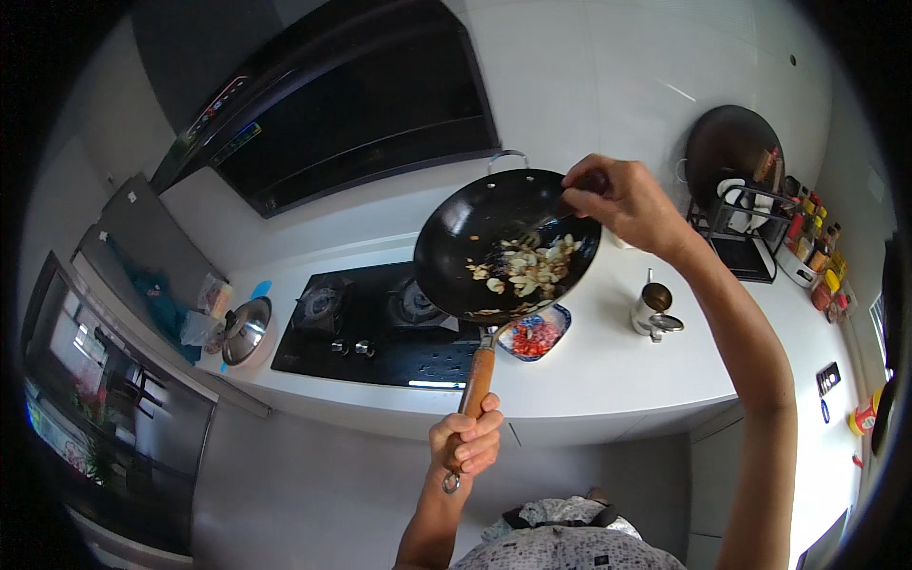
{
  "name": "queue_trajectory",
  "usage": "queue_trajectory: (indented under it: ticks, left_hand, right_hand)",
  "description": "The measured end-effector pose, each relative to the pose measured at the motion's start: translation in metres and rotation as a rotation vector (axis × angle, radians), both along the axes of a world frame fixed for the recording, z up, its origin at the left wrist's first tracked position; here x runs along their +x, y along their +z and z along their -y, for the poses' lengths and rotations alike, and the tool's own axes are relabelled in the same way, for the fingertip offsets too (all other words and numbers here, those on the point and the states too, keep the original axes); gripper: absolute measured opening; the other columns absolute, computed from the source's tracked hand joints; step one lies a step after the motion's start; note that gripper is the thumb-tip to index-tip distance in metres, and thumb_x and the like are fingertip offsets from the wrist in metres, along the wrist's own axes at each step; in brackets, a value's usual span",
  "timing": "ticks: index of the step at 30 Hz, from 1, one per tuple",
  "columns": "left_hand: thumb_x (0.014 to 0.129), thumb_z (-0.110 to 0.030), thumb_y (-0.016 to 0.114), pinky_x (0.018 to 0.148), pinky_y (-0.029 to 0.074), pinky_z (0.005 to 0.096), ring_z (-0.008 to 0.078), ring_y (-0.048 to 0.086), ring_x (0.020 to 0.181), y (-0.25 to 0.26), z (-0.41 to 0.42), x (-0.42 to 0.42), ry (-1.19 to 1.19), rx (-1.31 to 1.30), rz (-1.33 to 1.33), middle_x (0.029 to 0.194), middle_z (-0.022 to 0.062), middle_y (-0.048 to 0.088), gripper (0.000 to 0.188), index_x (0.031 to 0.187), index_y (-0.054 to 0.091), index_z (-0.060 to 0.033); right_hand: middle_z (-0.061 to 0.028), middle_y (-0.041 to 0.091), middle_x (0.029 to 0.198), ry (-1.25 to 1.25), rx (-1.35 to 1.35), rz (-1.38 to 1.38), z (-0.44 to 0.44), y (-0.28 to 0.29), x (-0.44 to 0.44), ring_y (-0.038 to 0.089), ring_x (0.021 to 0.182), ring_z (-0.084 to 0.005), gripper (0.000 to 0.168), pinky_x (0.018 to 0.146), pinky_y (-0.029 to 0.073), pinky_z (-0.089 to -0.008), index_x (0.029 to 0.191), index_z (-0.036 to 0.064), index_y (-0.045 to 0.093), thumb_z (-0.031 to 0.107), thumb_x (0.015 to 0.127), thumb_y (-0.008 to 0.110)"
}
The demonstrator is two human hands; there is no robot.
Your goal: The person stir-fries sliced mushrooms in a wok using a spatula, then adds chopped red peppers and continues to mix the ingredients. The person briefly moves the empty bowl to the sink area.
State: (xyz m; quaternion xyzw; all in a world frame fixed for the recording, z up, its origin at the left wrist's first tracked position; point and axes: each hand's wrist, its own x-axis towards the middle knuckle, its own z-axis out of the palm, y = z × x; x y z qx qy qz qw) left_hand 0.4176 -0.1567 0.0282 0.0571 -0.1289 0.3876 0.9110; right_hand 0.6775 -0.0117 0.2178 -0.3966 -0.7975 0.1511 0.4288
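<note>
My left hand point(470, 442) grips the wooden handle point(479, 381) of a black wok point(456, 235), which is raised and tilted above the counter. Pale sliced pieces of food point(531, 267) lie in the lower right of the wok. Over the wok's right rim, my right hand point(616, 199) holds a dark-handled spatula, its blade among the food and partly hidden. Beneath the wok's lower edge a blue-rimmed dish point(541, 353) stands on the counter, with chopped red and pinkish food in it.
A gas hob point(385, 356) lies left of the dish. A lidded pot point(247, 342) stands further left. To the right are a metal oil pot point(650, 310) with its lid tipped back, a utensil rack point(741, 249) and several seasoning jars point(819, 249). The range hood point(370, 100) is above.
</note>
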Motion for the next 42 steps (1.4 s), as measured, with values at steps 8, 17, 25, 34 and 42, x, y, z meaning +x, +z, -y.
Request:
queue_trajectory:
  ticks: [8, 17, 25, 34, 42]
  left_hand:
    - [0.084, -0.003, 0.048, 0.043, 0.050, 0.0307, 0.0147, 0.053, 0.050, -0.002, -0.010, -0.085, 0.204, -0.028, -0.217, 0.069, 0.0055, 0.047, 0.023, 0.106, 0.046, 0.0037]
    - [0.084, -0.005, 0.048, 0.041, 0.047, 0.0283, 0.0131, 0.051, 0.050, -0.031, -0.039, -0.130, 0.334, -0.083, -0.269, 0.068, 0.0040, 0.046, 0.023, 0.105, 0.046, 0.0044]
    - [0.085, -0.006, 0.047, 0.045, 0.046, 0.0270, 0.0130, 0.047, 0.050, -0.054, -0.054, -0.137, 0.335, -0.132, -0.188, 0.069, 0.0037, 0.044, 0.024, 0.107, 0.048, 0.0029]
    - [0.085, -0.005, 0.047, 0.043, 0.050, 0.0303, 0.0139, 0.051, 0.051, -0.075, -0.060, -0.156, 0.306, -0.147, -0.252, 0.070, 0.0041, 0.044, 0.024, 0.108, 0.046, 0.0006]
    - [0.091, -0.013, 0.046, 0.047, 0.050, 0.0288, 0.0130, 0.052, 0.054, -0.077, -0.064, -0.182, 0.181, -0.109, -0.285, 0.074, 0.0044, 0.045, 0.027, 0.115, 0.041, -0.0002]
  right_hand:
    - [-0.0180, 0.066, 0.083, 0.311, 0.015, 0.152, -0.010, -0.014, -0.087, 0.066, 0.076, -0.0237, 0.020, 0.071, 0.053, -0.0303, 0.098, -0.001, 0.063, 0.011, 0.081, 0.065]
    - [-0.0141, 0.066, 0.080, 0.660, 0.008, 0.492, -0.031, 0.002, -0.140, 0.065, 0.072, -0.0246, 0.017, 0.066, 0.050, -0.0319, 0.095, 0.000, 0.061, 0.009, 0.082, 0.065]
    - [-0.0146, 0.065, 0.071, 0.270, 0.047, 0.169, -0.134, -0.057, -0.169, 0.063, 0.063, -0.0212, 0.023, 0.060, 0.049, -0.0323, 0.087, -0.003, 0.062, 0.018, 0.081, 0.065]
    - [-0.0142, 0.061, 0.056, -0.052, -0.283, -0.289, -0.200, -0.093, -0.215, 0.063, 0.052, -0.0215, 0.029, 0.053, 0.049, -0.0331, 0.063, -0.005, 0.061, 0.019, 0.078, 0.061]
    - [-0.0195, 0.066, 0.080, 0.317, -0.036, 0.040, -0.164, -0.112, -0.255, 0.066, 0.073, -0.0301, 0.023, 0.068, 0.052, -0.0350, 0.096, -0.001, 0.061, 0.016, 0.081, 0.066]
